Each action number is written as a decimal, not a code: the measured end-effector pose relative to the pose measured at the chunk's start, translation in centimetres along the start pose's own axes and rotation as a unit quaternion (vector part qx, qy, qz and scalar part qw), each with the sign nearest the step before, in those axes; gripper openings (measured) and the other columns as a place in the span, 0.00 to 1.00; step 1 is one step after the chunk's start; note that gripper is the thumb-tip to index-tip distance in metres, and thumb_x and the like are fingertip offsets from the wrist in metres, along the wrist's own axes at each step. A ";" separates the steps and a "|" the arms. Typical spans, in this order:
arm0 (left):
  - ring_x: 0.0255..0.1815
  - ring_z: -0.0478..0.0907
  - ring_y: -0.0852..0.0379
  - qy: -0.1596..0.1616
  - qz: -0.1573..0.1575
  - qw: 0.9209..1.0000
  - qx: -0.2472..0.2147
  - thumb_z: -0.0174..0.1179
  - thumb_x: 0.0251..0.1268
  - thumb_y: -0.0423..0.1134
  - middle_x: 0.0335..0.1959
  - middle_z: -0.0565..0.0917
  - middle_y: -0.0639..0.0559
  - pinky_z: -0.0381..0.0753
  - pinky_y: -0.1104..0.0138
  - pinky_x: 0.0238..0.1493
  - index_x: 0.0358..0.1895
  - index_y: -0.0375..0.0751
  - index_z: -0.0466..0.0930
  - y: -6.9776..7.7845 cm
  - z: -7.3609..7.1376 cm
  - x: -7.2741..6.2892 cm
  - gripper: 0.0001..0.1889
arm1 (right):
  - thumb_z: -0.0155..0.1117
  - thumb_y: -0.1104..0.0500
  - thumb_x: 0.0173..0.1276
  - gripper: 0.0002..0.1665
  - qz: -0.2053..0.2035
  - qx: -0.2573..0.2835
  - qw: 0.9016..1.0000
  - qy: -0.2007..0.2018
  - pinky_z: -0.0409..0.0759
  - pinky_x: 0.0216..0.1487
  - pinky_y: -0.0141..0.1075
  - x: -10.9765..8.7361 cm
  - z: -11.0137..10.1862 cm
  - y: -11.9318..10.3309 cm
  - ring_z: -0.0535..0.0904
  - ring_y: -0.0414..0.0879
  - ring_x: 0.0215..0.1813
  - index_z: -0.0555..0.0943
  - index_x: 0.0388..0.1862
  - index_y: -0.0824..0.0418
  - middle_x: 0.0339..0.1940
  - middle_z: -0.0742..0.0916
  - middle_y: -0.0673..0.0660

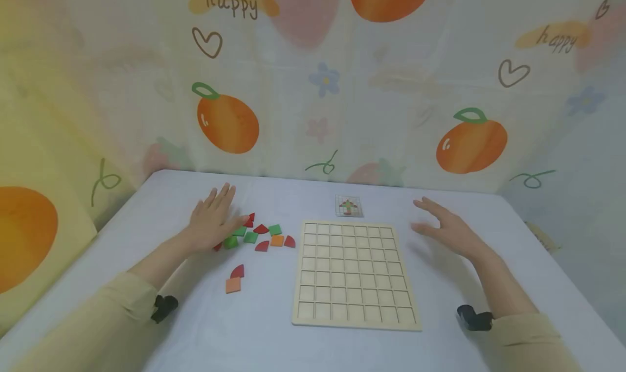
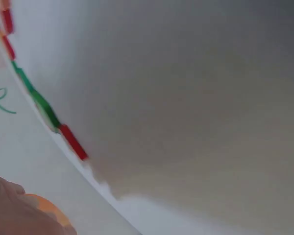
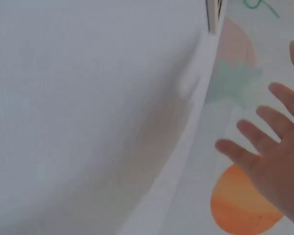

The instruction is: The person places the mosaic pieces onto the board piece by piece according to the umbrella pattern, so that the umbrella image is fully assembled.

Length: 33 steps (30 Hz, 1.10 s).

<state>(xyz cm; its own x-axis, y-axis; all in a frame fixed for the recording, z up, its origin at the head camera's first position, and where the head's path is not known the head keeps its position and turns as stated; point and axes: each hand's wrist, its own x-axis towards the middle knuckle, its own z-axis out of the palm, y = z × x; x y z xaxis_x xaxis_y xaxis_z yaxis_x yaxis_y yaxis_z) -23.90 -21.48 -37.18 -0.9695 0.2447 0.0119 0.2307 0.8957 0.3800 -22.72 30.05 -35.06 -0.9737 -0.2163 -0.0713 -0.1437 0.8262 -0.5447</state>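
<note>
My left hand (image 1: 211, 222), its fingers straight, is over the left edge of a cluster of flat pieces and hides some of them. Among these are green squares (image 1: 251, 237), red quarter-circles (image 1: 262, 246) and an orange square (image 1: 277, 240). Nearer me lie another red quarter-circle (image 1: 237, 271) and a light orange square (image 1: 233, 285), edge to edge. A pale wooden grid board (image 1: 354, 274) with bare cells lies flat in the middle. To its right, my right hand (image 1: 452, 231) hovers with fingers spread and nothing held; the right wrist view shows the fingers (image 3: 255, 137) apart.
Behind the board lies a small pattern card (image 1: 349, 205) with a tree-like figure on a grid. A white cloth covers the table (image 1: 254, 339). A printed curtain (image 1: 293, 89) with oranges hangs right along the table's far edge.
</note>
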 end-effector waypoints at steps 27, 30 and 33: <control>0.65 0.72 0.37 -0.039 -0.039 0.989 -0.138 0.52 0.74 0.44 0.66 0.75 0.34 0.80 0.49 0.60 0.70 0.37 0.68 0.7 1.0 1.0 0.26 | 0.71 0.53 0.61 0.35 -0.077 0.035 0.991 -0.104 0.54 0.74 0.67 0.2 3.3 -0.3 0.55 0.68 0.80 0.75 0.68 0.54 0.77 0.69 0.62; 0.63 0.74 0.38 -0.037 -0.039 0.990 -0.132 0.54 0.73 0.42 0.65 0.76 0.35 0.81 0.51 0.59 0.68 0.36 0.69 0.8 1.1 1.2 0.25 | 0.71 0.55 0.61 0.34 -0.078 0.028 0.991 -0.109 0.53 0.75 0.66 0.2 3.3 -0.3 0.54 0.68 0.80 0.76 0.68 0.55 0.76 0.70 0.61; 0.61 0.75 0.39 -0.035 -0.045 0.990 -0.127 0.55 0.72 0.41 0.64 0.76 0.34 0.82 0.52 0.58 0.68 0.36 0.70 0.8 1.3 1.7 0.24 | 0.71 0.55 0.61 0.34 -0.080 0.022 0.990 -0.110 0.52 0.75 0.67 0.3 3.4 -0.2 0.54 0.68 0.80 0.76 0.67 0.56 0.76 0.70 0.61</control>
<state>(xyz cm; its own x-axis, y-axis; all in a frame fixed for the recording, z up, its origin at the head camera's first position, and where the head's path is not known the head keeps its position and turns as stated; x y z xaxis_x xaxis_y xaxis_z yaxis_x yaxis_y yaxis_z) -25.23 -19.81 -38.07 -0.9751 0.2008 -0.0942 0.1060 0.7950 0.5972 -22.33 28.05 -37.83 -0.8759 -0.4556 -0.1589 -0.2812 0.7497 -0.5991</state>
